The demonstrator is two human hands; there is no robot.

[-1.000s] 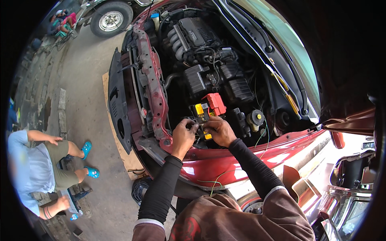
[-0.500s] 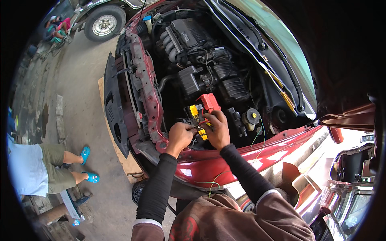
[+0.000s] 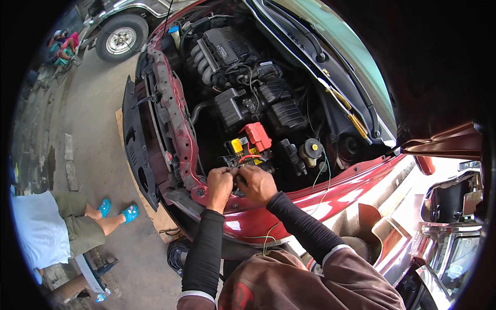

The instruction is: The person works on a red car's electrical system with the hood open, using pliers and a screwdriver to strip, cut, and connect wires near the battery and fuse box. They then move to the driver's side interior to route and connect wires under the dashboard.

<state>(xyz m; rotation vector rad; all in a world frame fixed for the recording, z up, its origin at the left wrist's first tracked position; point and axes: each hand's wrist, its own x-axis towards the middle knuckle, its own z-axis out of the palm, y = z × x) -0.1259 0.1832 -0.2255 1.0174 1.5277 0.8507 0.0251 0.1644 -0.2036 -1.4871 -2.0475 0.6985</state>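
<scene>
Both of my hands are over the front of an open engine bay, fingertips close together just on the near side of the car battery [image 3: 237,146] with yellow labels. My left hand [image 3: 220,185] is closed in a pinch, and my right hand [image 3: 257,184] is curled closed beside it. What lies between the fingers is small, dark and mostly hidden. A red wire [image 3: 251,156] arcs over the battery, one end running down toward my fingertips. Behind it sits a red plastic terminal cover [image 3: 258,136].
The red car's fender [image 3: 320,186] runs along the near side. A black engine cover [image 3: 227,45], an air box [image 3: 231,107] and a round reservoir [image 3: 312,149] fill the bay. A thin green wire [image 3: 329,173] hangs over the fender. A person in blue clogs [image 3: 130,213] is at the left.
My hands have drawn back off the battery toward me, baring its yellow labels and the red wire. The view has shifted, and the person at the left has moved their feet.
</scene>
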